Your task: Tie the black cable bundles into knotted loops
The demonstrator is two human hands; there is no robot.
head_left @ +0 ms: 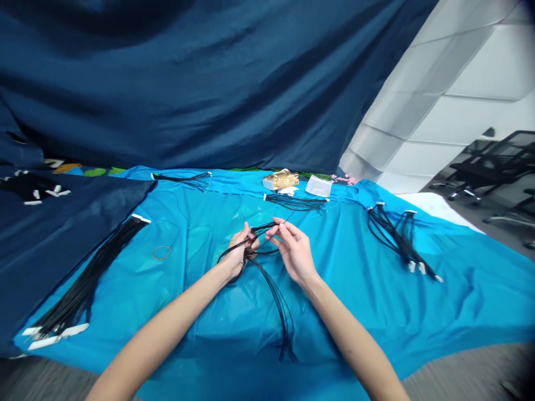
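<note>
A bundle of thin black cables (273, 284) is gathered in my left hand (241, 250), whose fingers are wrapped round its middle. Several strands hang down from that hand toward the front of the blue cloth, and others loop out to its left. My right hand (295, 250) is just to the right, with thumb and index finger pinching black strands that run across from the left hand. The far ends of these strands are too small to make out.
Long black cables with white connectors (100, 262) lie at the left, and another connector bundle (395, 239) at the right. Toward the back are two smaller bundles, a brown packet (284, 180) and a clear bag (318, 186). A rubber band (161, 253) lies on the blue cloth (346, 312).
</note>
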